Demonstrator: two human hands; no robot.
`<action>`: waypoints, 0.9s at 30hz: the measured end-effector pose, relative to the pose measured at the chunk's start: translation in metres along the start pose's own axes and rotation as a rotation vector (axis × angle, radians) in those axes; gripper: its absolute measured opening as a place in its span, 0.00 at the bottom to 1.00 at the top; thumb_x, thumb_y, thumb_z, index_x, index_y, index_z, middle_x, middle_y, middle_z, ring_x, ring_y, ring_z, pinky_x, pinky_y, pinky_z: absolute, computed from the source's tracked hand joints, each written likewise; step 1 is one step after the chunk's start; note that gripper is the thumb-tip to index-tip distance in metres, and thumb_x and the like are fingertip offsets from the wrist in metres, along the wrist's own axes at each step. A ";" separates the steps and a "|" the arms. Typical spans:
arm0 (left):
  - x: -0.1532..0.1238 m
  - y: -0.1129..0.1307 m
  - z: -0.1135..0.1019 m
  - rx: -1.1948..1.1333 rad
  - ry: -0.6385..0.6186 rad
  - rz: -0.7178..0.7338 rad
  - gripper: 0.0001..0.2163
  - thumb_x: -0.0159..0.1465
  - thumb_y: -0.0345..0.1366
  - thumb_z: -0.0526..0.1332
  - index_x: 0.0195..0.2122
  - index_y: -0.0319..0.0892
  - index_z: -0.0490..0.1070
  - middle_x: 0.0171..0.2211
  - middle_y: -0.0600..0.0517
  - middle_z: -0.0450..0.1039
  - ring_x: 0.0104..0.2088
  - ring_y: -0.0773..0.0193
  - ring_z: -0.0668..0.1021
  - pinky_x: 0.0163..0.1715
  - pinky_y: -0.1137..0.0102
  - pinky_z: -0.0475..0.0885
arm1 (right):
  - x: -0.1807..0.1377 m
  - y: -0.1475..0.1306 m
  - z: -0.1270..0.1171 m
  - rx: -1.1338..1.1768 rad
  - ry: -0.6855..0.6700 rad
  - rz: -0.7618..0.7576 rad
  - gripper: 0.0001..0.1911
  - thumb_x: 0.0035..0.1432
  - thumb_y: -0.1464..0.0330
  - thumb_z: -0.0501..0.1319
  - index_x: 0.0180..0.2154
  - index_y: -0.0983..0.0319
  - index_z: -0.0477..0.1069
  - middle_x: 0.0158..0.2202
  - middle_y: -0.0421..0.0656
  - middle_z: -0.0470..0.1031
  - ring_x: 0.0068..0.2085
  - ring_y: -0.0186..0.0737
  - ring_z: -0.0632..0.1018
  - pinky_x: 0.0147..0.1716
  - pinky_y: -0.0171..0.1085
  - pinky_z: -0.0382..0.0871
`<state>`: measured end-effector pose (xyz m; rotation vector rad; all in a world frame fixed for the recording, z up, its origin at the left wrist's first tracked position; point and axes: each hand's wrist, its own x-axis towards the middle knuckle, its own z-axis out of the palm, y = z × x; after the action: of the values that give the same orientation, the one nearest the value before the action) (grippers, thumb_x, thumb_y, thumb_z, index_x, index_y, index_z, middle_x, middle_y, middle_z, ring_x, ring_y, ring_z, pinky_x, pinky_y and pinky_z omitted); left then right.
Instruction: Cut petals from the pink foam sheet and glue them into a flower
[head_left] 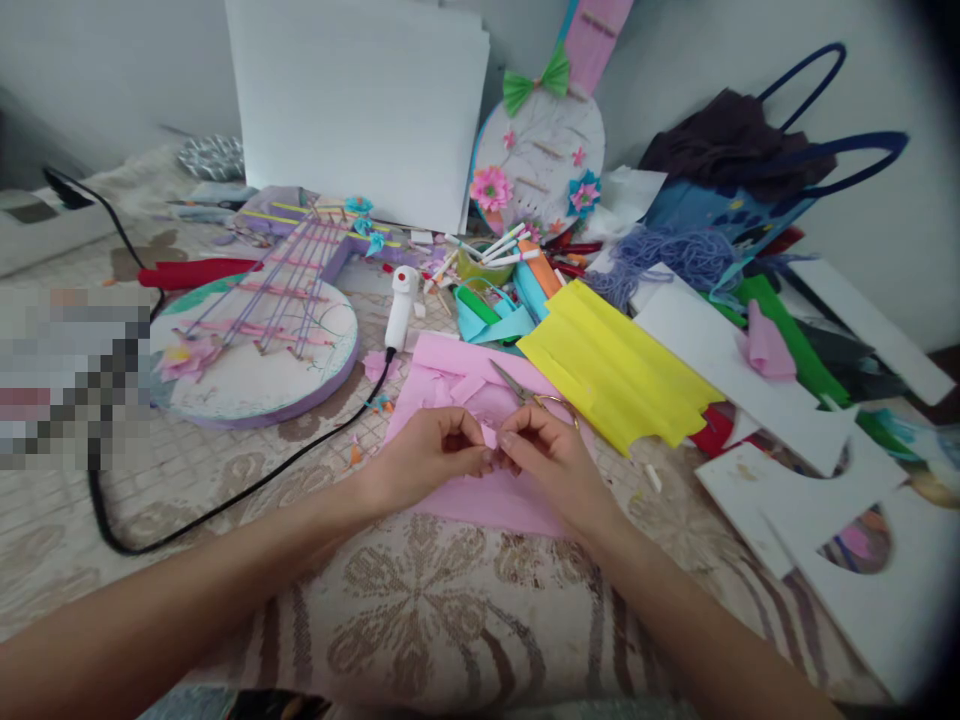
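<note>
While the 2 hands meet just below the center of the frame, their fingertips nearly touch around a small pink piece [490,436]. Left hand [439,445]: thumb and forefinger pinched together on that piece, from its left. Right hand [546,450]: same pinch from its right, other fingers curled. Exact fingertip contact is too small to read.

Directly under them, center of frame: pink sheet [480,500], loose pink scraps on its upper part. Scissors [511,382] lie just above the right hand, blades toward upper left, gold-colored handles partly behind the hand.

Center, above the left hand: white glue gun [402,310], black cord [247,503] looping down to lower left, then up. Left of it, round stringed craft [300,380] lying flat, purple strings, pink flower at its left edge.

Right of center: yellow sheet [607,360], its left corner near the pink sheet. Right side: white cut-out boards [739,500], overlapping; purple yarn [675,262] above them.

Top center: 2nd round craft [538,150] upright, green bow, flowers; large white boards [360,110] stand to its left. Upper right: blue bag [682,215], dark cloth at its top. Patterned tablecloth [420,610] under everything.
</note>
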<state>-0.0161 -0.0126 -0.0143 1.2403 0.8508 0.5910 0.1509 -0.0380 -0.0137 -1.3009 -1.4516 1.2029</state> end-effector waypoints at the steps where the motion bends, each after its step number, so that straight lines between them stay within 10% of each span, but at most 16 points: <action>1: 0.000 0.000 0.000 -0.002 -0.004 0.000 0.05 0.54 0.31 0.62 0.27 0.37 0.66 0.25 0.53 0.72 0.29 0.69 0.73 0.32 0.72 0.67 | 0.000 0.000 0.000 0.000 -0.001 0.001 0.04 0.54 0.70 0.58 0.27 0.62 0.66 0.24 0.37 0.65 0.26 0.32 0.67 0.26 0.33 0.62; 27: 0.002 0.005 -0.003 0.037 0.120 0.037 0.08 0.58 0.39 0.57 0.28 0.38 0.65 0.24 0.53 0.67 0.26 0.68 0.71 0.28 0.72 0.67 | 0.000 -0.002 0.000 -0.085 -0.084 -0.004 0.02 0.52 0.73 0.56 0.29 0.62 0.65 0.26 0.37 0.66 0.27 0.32 0.68 0.28 0.32 0.63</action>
<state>-0.0174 -0.0079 -0.0104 1.2664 0.9445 0.6880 0.1502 -0.0382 -0.0123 -1.3171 -1.5807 1.2172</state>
